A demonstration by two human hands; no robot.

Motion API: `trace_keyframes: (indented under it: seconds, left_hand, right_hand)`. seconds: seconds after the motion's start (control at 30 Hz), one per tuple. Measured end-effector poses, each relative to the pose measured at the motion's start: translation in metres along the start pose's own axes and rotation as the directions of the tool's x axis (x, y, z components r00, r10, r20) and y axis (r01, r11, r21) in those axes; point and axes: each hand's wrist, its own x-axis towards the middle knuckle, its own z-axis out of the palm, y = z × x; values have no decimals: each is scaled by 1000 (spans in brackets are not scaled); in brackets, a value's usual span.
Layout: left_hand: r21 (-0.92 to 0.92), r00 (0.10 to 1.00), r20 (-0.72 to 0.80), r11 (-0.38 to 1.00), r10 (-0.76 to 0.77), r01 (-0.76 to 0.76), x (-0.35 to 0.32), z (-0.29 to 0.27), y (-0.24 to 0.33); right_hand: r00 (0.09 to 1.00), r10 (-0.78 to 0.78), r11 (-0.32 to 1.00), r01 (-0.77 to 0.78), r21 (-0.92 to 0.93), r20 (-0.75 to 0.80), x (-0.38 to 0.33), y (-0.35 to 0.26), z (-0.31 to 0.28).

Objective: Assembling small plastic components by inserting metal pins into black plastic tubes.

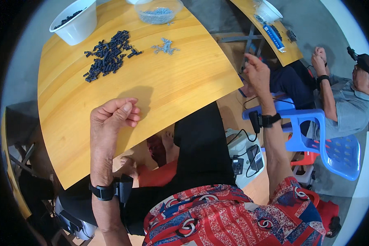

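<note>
Both hands are lifted off the wooden desk (160,90): left hand (115,115) loosely fisted, contents hidden; right hand (256,71) open, empty. Next, I judge, comes reaching to the black plastic pieces (108,55).

Bright, even light falls from overhead. My left hand (112,117) casts a soft shadow on the table (69,98) toward one o'clock. The wood shows a mild sheen, no hard glare. Focus is sharp at centre; my right hand (256,74) blurs slightly. Table edges bow, and the rim goes black all round.
</note>
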Motion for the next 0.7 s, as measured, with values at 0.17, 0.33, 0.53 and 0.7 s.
trace_keyframes:
  seconds: [0.17,0.33,0.53,0.7]
  left_hand:
    - [-18,997,-69,999,-31,29,8,-4,-2]
    - [-15,998,-65,1000,-13,12,6,-2,-1]
    - [-40,999,-51,999,-12,10,6,-4,-2]
    - [-66,999,-42,998,9,-12,8,-7,-6]
  right_hand:
    - [983,-30,728,148,-669,184,13,92,23]
    - [982,50,864,48,-502,180,10,106,16]
    - [987,61,988,-81,132,146,9,-74,14]
    - [800,-193,981,156,114,568,-4,-163,83]
